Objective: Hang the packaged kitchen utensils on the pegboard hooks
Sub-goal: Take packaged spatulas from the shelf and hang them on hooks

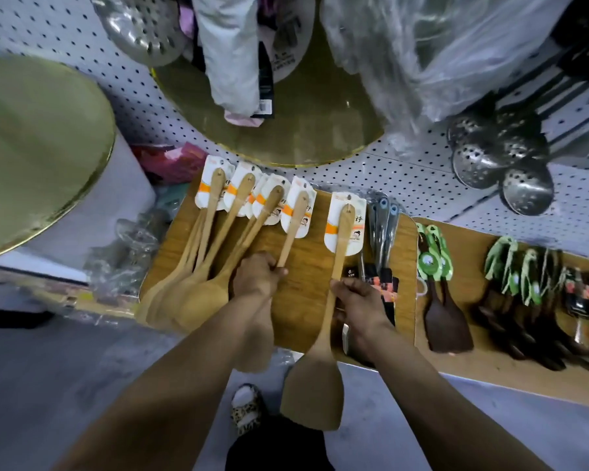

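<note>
Your left hand curls its fingers round the handle of a bamboo spatula, gripping it low on the shaft while its card label hangs up against the pegboard. Your right hand pinches the handle of a second bamboo spatula between thumb and curled fingers; its broad blade hangs down below your wrist, and its top lies over another card label near the pegboard's lower edge. Both labels are white with an orange band and a small cartoon face, and a Chinese character shows at the right edge of each (the rest of the print is too small to read). To the left, a cluster of bamboo spatulas with the same cards hangs fanned out over a wood-grain board. Just right of your right hand hang steel-handled utensils with dark tags carrying orange print that cannot be read. Farther right, dark wooden spatulas wear green cards with a round emblem, text illegible. Perforated metal skimmers hang at upper right, another skimmer at upper left, and clear plastic wrap bulges overhead. Below, a leopard-print slipper stands on the grey floor.
</note>
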Demonstrator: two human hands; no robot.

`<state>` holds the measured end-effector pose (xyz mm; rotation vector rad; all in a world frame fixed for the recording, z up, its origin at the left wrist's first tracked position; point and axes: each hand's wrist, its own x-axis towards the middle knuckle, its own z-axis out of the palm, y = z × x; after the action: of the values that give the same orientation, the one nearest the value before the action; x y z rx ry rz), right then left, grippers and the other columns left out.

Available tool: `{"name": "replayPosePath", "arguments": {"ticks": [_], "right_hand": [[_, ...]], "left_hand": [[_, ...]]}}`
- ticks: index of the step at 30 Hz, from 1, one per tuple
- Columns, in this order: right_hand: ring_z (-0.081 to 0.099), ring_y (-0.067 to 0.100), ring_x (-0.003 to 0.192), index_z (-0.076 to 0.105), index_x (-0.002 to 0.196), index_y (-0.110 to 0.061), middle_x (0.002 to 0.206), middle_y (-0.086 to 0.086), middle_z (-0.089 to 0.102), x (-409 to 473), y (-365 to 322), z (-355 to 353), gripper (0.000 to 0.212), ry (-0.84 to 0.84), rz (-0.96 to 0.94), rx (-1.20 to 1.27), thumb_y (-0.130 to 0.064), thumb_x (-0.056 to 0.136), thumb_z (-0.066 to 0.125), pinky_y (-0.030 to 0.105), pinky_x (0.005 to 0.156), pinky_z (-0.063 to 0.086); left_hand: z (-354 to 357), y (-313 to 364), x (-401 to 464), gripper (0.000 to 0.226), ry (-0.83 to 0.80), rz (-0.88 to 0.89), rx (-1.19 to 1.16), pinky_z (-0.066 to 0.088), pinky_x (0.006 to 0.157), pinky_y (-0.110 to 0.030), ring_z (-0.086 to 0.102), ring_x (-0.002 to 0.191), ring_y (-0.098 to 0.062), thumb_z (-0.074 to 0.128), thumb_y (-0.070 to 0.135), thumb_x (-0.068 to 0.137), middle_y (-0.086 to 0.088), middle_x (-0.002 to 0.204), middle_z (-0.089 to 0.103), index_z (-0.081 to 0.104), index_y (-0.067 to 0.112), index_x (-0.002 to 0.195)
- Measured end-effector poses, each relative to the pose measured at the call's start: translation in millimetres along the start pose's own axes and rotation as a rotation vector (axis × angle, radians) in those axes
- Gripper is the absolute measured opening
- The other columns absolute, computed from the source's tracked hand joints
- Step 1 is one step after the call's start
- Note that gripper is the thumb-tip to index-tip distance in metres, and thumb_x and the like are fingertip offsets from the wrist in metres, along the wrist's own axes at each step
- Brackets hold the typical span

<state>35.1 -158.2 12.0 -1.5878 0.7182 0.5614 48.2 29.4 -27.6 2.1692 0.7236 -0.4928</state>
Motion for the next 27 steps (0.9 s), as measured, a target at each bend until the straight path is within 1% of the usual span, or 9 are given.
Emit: {"name": "replayPosePath", "arguments": {"ticks": [5, 8, 12, 15, 17, 20, 23, 25, 27], "right_hand": [[0.066, 0.028, 0.085, 0.068, 0.086, -0.013, 0.09, 0.01, 0.072, -32, -6, -24, 0.008, -0.005, -0.045, 0.05, -0.013, 0.094, 0.066, 0.046, 0.081, 0.056], [0.063, 0.022, 0.079, 0.063, 0.079, -0.015, 0.084, 0.006, 0.068, -47, -9, -41, 0.015, 0.017, -0.073, 0.08, -0.009, 0.092, 0.069, 0.038, 0.078, 0.055], [0.062, 0.022, 0.082, 0.067, 0.096, -0.006, 0.091, 0.011, 0.068, -63, -8, -77, 0.008, 0.021, -0.116, 0.082, -0.01, 0.09, 0.071, 0.04, 0.081, 0.057], [0.064, 0.025, 0.082, 0.065, 0.092, -0.01, 0.092, 0.013, 0.068, -77, -5, -117, 0.008, 0.038, -0.124, 0.06, -0.014, 0.09, 0.072, 0.042, 0.081, 0.058], [0.067, 0.032, 0.088, 0.065, 0.091, -0.009, 0.097, 0.021, 0.07, -89, -1, -153, 0.009, 0.048, -0.138, 0.063, -0.015, 0.09, 0.072, 0.048, 0.087, 0.058], [0.063, 0.032, 0.072, 0.063, 0.079, -0.011, 0.076, 0.016, 0.067, -104, 10, -224, 0.014, 0.074, -0.18, 0.086, -0.013, 0.09, 0.071, 0.039, 0.063, 0.057], [0.064, 0.033, 0.076, 0.07, 0.079, -0.012, 0.082, 0.018, 0.069, -118, 22, -315, 0.009, 0.11, -0.227, 0.094, -0.016, 0.087, 0.073, 0.05, 0.073, 0.058], [0.064, 0.03, 0.075, 0.07, 0.09, -0.007, 0.085, 0.017, 0.068, -132, 30, -378, 0.007, 0.126, -0.246, 0.153, -0.013, 0.092, 0.068, 0.04, 0.066, 0.057], [0.062, 0.025, 0.073, 0.068, 0.088, -0.008, 0.081, 0.012, 0.066, -144, 37, -440, 0.01, 0.156, -0.273, 0.212, -0.014, 0.095, 0.064, 0.035, 0.063, 0.053]], "left_hand": [[0, 11, -49, 0.021, -0.017, 0.107, -0.106, 0.049, 0.08, -0.031, 0.064, 0.091, -0.023, 0.077, 0.033, 0.08, -0.002, 0.094, 0.069, 0.06, 0.022, 0.083], [-1, 20, -79, 0.021, -0.048, 0.149, -0.137, 0.042, 0.075, -0.026, 0.061, 0.09, -0.02, 0.077, 0.03, 0.081, 0.001, 0.091, 0.063, 0.059, 0.019, 0.084], [3, 33, -123, 0.018, -0.034, 0.199, -0.168, 0.036, 0.073, -0.021, 0.055, 0.084, -0.012, 0.075, 0.025, 0.083, 0.004, 0.086, 0.059, 0.059, 0.017, 0.086], [17, 47, -154, 0.018, -0.034, 0.25, -0.146, 0.037, 0.074, -0.022, 0.056, 0.083, -0.013, 0.076, 0.026, 0.082, 0.003, 0.086, 0.063, 0.06, 0.018, 0.084], [35, 63, -177, 0.02, -0.041, 0.269, -0.13, 0.039, 0.073, -0.024, 0.059, 0.086, -0.016, 0.077, 0.026, 0.081, 0.001, 0.088, 0.065, 0.059, 0.018, 0.082], [74, 99, -214, 0.021, -0.042, 0.316, -0.18, 0.046, 0.072, -0.022, 0.061, 0.083, -0.019, 0.077, 0.017, 0.081, 0.0, 0.084, 0.063, 0.057, 0.015, 0.076], [130, 141, -257, 0.024, -0.052, 0.385, -0.245, 0.045, 0.074, -0.023, 0.062, 0.083, -0.02, 0.077, 0.011, 0.081, -0.002, 0.083, 0.063, 0.055, 0.014, 0.073], [171, 170, -289, 0.023, -0.058, 0.416, -0.246, 0.042, 0.064, -0.023, 0.058, 0.075, -0.018, 0.077, 0.014, 0.081, 0.001, 0.075, 0.061, 0.055, 0.015, 0.075], [214, 199, -316, 0.022, -0.097, 0.435, -0.256, 0.042, 0.059, -0.02, 0.058, 0.072, -0.017, 0.078, 0.017, 0.081, 0.003, 0.072, 0.06, 0.056, 0.014, 0.077]]}}
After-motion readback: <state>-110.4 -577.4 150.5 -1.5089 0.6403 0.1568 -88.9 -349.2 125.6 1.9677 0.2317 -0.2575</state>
